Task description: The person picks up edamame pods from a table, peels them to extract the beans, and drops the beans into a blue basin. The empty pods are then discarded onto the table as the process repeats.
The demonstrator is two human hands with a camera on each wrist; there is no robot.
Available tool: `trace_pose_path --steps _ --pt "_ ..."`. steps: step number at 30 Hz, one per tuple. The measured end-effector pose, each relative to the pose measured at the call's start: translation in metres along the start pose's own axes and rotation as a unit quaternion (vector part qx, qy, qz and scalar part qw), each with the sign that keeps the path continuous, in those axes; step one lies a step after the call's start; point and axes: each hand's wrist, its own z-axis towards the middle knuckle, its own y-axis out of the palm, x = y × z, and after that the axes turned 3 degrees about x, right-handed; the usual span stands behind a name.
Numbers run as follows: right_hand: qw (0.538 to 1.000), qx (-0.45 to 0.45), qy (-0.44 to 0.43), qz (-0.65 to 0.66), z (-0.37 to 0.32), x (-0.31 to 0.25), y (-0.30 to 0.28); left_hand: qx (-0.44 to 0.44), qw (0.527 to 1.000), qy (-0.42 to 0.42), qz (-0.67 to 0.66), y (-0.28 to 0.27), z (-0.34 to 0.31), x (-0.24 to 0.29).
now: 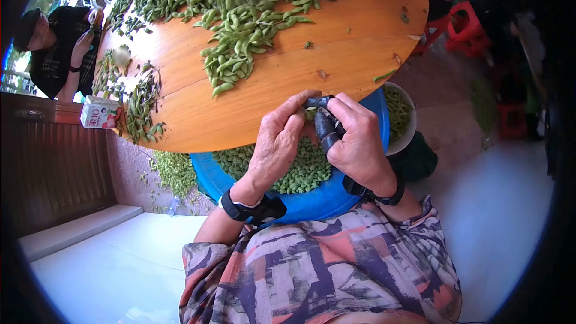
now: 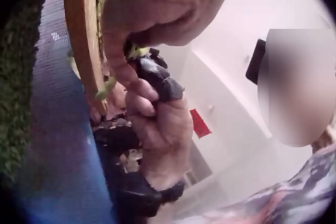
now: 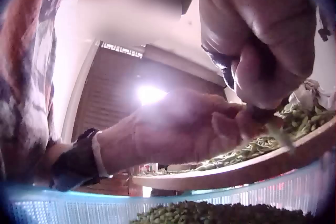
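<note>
Over the near edge of the round table, my left hand [image 1: 277, 138] and right hand [image 1: 358, 135] meet fingertip to fingertip. Between them they pinch a green soybean pod [image 3: 282, 137], mostly hidden by the fingers. Black finger covers [image 1: 326, 127] wrap the thumb and forefinger of the right hand. In the left wrist view a yellow-green bit of the pod [image 2: 139, 51] shows beside the black covers. Just below both hands stands a blue basket [image 1: 288, 209] holding many shelled green beans [image 1: 303, 174].
A large heap of soybean pods [image 1: 240, 30] covers the far part of the wooden table [image 1: 342, 42]. A drink carton [image 1: 100, 113] and wilted stems lie at the left, near another person [image 1: 60, 54]. A white bowl [image 1: 413, 123] stands right of the basket; empty pods [image 1: 175, 171] lie on the floor.
</note>
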Motion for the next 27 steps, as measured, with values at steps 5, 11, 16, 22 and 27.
trace_pose_path --steps 5,11,16,22,27 --pt "0.999 0.025 -0.031 -0.018 -0.003 0.005 0.0 0.004 0.994 0.017 -0.106 0.008 -0.004 -0.009" --pt "0.998 -0.021 -0.061 0.019 -0.004 -0.005 -0.019 -0.016 0.993 0.006 -0.119 0.0 -0.01 -0.018" --pt "0.978 0.051 0.149 0.133 -0.015 0.006 -0.036 0.044 0.96 0.035 -0.276 -0.001 -0.012 -0.013" --pt "0.889 -0.068 0.294 0.345 -0.033 0.019 -0.036 0.041 0.956 -0.003 -0.291 0.009 -0.008 -0.013" --pt "0.915 -0.044 0.239 0.321 -0.023 0.006 -0.03 0.036 0.983 0.043 -0.176 0.014 -0.009 -0.017"
